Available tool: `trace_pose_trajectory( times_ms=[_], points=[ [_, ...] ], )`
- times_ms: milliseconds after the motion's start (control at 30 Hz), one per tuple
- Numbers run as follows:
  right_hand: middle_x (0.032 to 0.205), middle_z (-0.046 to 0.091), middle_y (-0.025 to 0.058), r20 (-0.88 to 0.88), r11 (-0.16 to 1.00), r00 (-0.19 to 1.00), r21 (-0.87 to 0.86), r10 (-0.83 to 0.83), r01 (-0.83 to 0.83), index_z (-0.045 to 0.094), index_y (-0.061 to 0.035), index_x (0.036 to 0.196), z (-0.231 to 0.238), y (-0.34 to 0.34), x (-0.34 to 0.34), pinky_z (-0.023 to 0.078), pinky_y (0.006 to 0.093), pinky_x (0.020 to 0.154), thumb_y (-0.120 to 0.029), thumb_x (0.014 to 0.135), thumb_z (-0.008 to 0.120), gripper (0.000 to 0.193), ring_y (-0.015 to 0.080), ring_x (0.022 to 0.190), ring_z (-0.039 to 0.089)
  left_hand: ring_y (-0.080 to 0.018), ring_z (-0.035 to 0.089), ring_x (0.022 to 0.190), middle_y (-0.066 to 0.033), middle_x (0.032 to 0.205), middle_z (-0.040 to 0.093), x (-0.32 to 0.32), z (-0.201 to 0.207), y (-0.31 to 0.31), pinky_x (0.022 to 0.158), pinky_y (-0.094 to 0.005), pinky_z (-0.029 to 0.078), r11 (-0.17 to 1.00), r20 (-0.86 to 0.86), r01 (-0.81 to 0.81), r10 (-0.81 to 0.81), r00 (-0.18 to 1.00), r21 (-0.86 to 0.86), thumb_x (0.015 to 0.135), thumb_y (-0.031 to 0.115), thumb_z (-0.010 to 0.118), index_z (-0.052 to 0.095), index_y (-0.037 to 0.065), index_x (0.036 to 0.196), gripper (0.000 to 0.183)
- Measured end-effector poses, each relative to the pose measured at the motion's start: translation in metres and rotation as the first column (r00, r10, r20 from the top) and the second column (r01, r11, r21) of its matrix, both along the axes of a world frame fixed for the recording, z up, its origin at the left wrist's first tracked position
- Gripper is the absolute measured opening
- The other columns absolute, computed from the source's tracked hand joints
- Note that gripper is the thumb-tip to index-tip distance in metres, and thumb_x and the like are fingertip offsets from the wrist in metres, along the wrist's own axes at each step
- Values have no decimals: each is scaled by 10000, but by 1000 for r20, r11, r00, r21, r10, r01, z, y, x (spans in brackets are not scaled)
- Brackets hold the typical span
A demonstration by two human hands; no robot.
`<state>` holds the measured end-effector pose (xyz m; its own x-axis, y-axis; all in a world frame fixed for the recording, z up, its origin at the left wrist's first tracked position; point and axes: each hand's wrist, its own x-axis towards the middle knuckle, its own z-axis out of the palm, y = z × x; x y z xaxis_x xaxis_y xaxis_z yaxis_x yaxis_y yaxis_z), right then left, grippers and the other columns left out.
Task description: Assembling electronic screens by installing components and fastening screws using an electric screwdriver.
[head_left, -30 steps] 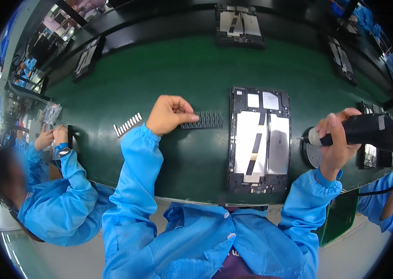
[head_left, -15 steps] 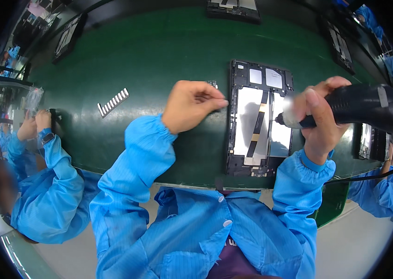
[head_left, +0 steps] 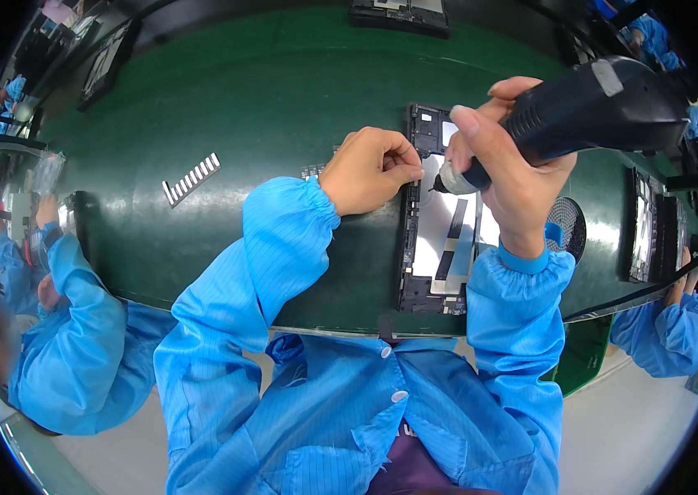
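In front of me on the green bench lies an opened tablet, a black frame with silvery-white panels and a dark ribbon cable. My right hand is wrapped round a dark electric screwdriver, held tilted over the tablet. Its bit points down and left, close to the tablet's left edge; whether it touches cannot be seen. My left hand is closed in a pinch at that same edge, fingertips near the bit. Anything between them is too small to make out. Small metallic pieces show partly behind my left hand.
A slotted metal strip lies to the left on the bench. Right of my right wrist sits a round black dotted dish. Other opened devices lie at the far edge and right. A co-worker in a blue sleeve sits left.
My right hand has brought the screwdriver leftward and up, its bit now by the tablet's left edge. My left hand has shifted slightly right. The round dish has come into sight.
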<state>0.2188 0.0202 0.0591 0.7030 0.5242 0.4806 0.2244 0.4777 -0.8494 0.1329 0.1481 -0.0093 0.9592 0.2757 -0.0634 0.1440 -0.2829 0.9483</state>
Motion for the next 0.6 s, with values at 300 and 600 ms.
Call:
trace_pose_trajectory(
  times_ms=[300,600],
  points=[
    [607,623,37,17,999,999,-29,-38,38,586,33,883,-13,14,1,443,192,516,13,712,728,223,73,526,583,-108,575,537,-74,656,609,10,8,12,442,-235,468,984,-227,21,-61,972,-177,690,53,752,597,-39,790,206],
    [588,623,45,33,998,999,-56,-20,21,590,33,834,-19,19,4,448,201,518,17,709,727,186,82,522,586,-108,573,504,-74,653,600,10,8,15,399,-231,453,973,-234,7,-63,970,-231,703,37,735,581,-34,808,200]
  ],
)
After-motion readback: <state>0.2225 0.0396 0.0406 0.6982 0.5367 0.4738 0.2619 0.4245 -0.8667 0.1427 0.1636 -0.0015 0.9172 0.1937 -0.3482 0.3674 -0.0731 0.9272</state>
